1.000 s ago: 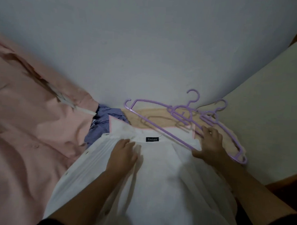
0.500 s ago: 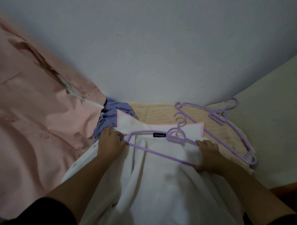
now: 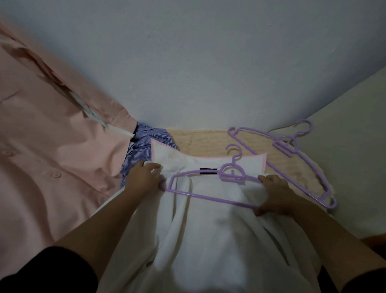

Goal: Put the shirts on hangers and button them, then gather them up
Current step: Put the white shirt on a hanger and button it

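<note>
A white shirt (image 3: 206, 231) with a pink-edged collar and a black label lies open in front of me. A purple hanger (image 3: 207, 195) lies inside it at the shoulders, hook pointing away. My left hand (image 3: 143, 179) grips the shirt's left shoulder cloth at the hanger's left end. My right hand (image 3: 274, 194) grips the right shoulder cloth together with the hanger's right end. Two more purple hangers (image 3: 297, 155) lie stacked to the right.
A pink shirt (image 3: 43, 162) is spread over the left side. A blue striped shirt (image 3: 143, 148) is bunched between it and the white collar. A beige mat (image 3: 205, 142) lies under the hangers. A pale wall rises straight ahead.
A hanger was taken from the right-hand pile and laid inside the white shirt. Both hands moved to the shoulders and now hold the cloth at the hanger's ends.
</note>
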`<state>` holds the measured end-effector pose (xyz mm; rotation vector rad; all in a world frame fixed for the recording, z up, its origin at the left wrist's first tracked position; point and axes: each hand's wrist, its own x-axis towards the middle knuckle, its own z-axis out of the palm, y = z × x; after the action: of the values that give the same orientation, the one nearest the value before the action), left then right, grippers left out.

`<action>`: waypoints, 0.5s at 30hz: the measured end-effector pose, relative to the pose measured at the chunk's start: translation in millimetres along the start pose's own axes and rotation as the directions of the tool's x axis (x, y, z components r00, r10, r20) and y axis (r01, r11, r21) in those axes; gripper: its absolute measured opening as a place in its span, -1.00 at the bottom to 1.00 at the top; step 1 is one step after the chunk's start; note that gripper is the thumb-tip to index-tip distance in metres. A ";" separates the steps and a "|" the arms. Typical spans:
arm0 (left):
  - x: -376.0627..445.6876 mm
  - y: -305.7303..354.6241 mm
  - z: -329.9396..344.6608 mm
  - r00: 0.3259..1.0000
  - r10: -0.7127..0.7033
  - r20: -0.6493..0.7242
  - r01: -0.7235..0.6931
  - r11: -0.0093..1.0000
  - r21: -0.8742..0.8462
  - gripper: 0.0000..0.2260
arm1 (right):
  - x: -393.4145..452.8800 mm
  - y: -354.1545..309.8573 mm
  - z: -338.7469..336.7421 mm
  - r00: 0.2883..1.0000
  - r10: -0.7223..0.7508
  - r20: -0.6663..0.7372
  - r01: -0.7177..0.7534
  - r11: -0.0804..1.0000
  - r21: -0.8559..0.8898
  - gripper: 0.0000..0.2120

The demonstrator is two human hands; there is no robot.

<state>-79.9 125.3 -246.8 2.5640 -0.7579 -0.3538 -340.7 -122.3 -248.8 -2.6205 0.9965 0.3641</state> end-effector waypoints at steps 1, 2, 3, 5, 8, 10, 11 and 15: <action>-1.4 4.7 -1.9 0.998 0.019 0.056 -0.016 0.998 -0.058 -0.71 | -2.5 3.9 -3.4 1.000 0.003 -0.011 -0.003 1.000 -0.025 0.12; -0.9 7.0 -3.4 0.996 0.031 0.089 -0.021 0.993 -0.113 -0.72 | -5.2 7.6 -6.3 1.000 0.007 -0.027 -0.008 0.998 -0.057 0.11; -1.2 8.6 -5.5 0.994 0.035 0.100 -0.019 0.987 -0.161 -0.71 | -7.8 10.6 -8.7 0.999 0.015 -0.045 -0.019 0.996 -0.090 0.10; -3.8 12.4 -11.0 0.994 0.028 0.106 -0.004 0.975 -0.221 -0.65 | -14.3 13.6 -13.8 0.996 0.023 -0.088 -0.036 0.989 -0.145 0.08; -12.1 26.6 -20.8 0.990 0.038 0.133 0.016 0.925 -0.380 -0.54 | -23.3 9.2 -17.7 0.990 0.035 -0.134 -0.058 0.984 -0.169 0.06; -18.6 40.7 -26.1 0.991 0.062 0.118 0.008 0.856 -0.517 -0.50 | -26.3 0.2 -17.6 0.989 0.035 -0.145 -0.054 0.990 -0.128 0.06; -22.4 47.5 -27.1 0.989 0.084 0.122 0.005 0.806 -0.593 -0.49 | -27.6 -7.1 -17.2 0.989 0.026 -0.145 -0.042 0.993 -0.109 0.07; -33.7 69.1 -23.1 0.969 0.171 0.180 0.084 0.457 -0.886 -0.45 | -26.1 -43.3 -11.3 0.987 -0.027 -0.157 0.019 0.998 -0.052 0.04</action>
<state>-130.3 100.1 -189.7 1.4736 -0.4929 -0.8185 -328.9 -80.3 -221.0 -2.7393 1.0174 0.1802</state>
